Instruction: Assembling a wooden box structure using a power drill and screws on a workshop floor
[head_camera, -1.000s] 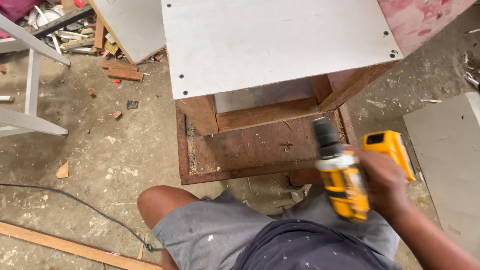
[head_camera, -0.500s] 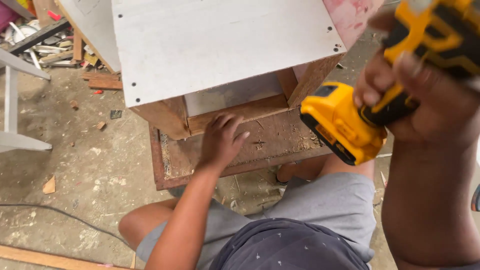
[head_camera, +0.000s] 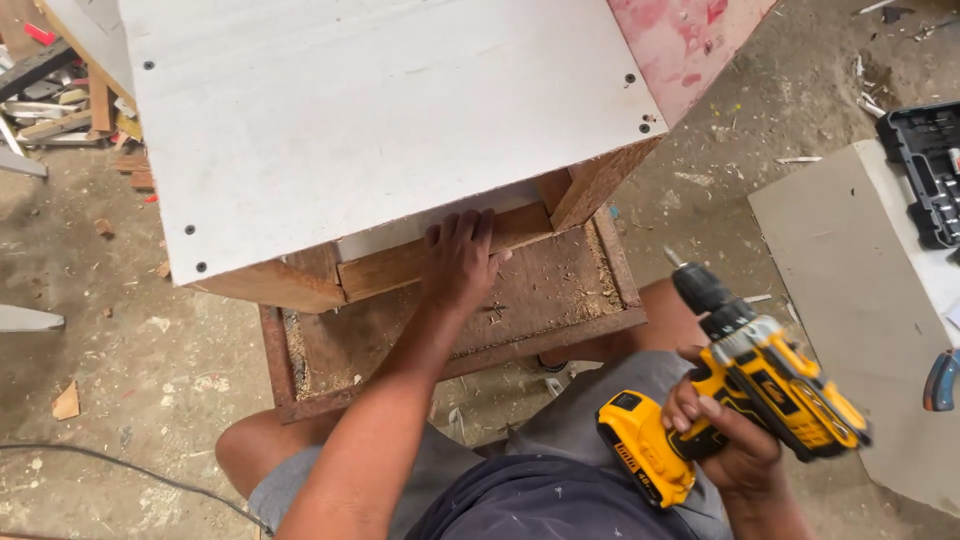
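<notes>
Landmark: cabinet carcass (head_camera: 380, 130), centre of view, standing on a low framed platform (head_camera: 560, 300) that juts out on the near side. Left hand (head_camera: 462, 262) flat against the carcass's lower front rail, above the platform floor. Right hand (head_camera: 725, 440) near and to the right of the carcass, well apart from it, wrapped around a cordless drill (head_camera: 745, 385) (bit end turned toward the carcass corner). Flat board (head_camera: 850, 300) on the floor further right, open tool case (head_camera: 925, 170) beyond it at the edge. Timber offcuts (head_camera: 70, 110) left of the carcass, far side. Cable (head_camera: 120, 470) on the floor near left.
</notes>
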